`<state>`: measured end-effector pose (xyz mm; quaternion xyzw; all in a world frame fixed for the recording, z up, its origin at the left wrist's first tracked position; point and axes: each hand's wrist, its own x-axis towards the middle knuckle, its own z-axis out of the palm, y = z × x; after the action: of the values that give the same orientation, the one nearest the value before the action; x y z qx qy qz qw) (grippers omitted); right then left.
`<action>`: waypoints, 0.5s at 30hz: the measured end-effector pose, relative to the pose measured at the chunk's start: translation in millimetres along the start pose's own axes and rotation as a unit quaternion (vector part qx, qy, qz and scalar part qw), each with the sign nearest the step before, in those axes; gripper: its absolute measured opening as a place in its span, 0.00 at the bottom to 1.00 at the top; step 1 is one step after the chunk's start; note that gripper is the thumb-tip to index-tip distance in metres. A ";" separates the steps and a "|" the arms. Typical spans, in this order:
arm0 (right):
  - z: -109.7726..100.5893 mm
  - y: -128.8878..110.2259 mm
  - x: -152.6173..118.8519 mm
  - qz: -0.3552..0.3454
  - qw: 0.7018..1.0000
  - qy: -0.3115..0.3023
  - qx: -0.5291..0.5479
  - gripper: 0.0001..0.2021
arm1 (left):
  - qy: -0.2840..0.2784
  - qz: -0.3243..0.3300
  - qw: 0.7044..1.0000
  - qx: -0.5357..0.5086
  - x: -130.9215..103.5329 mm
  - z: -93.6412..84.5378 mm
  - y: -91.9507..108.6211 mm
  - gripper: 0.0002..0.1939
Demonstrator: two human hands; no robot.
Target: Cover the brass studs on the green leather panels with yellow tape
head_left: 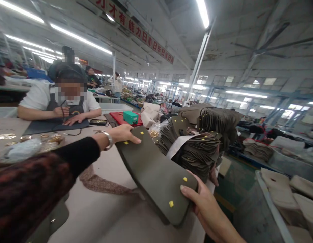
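A dark olive panel [156, 168] with rounded corners and small yellow marks near both ends is held up over the table, bending in the middle. My left hand [124, 134] grips its far end, thumb on top and fingers underneath. At the near right end my right hand [200, 195] pinches the edge, its thumb on the face beside the yellow marks. Just beyond the panel, a thick bundle of similar dark panels [197, 157] is tied with a white strip [180, 143]. A brown speckled fabric strip [103, 184] lies on the table [95, 216] below.
Across the table a person [67, 98] works on a dark piece. A green box [130, 117] sits on a red tray [116, 118]. Bags of gold-coloured hardware [45, 141] lie at left. A plastic bin [267, 202] of beige pieces stands at right.
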<state>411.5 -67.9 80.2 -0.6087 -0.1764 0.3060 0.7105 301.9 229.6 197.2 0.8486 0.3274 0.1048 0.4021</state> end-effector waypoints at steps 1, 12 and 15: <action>-3.6 -0.9 7.2 0.004 1.000 0.004 0.007 0.38 | -0.012 0.006 1.000 0.002 22.0 10.3 4.5 0.27; -30.3 9.4 38.9 0.100 0.993 0.002 -0.066 0.37 | -0.144 0.004 0.988 0.049 149.9 93.0 -38.2 0.25; -39.0 12.6 35.8 0.104 0.988 0.035 -0.111 0.43 | -0.163 0.014 0.985 0.046 159.2 98.9 -46.2 0.24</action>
<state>459.9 -73.2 55.9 -0.7094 -0.1198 0.3351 0.6084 445.3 292.0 84.2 0.8766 0.2500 -0.0445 0.4087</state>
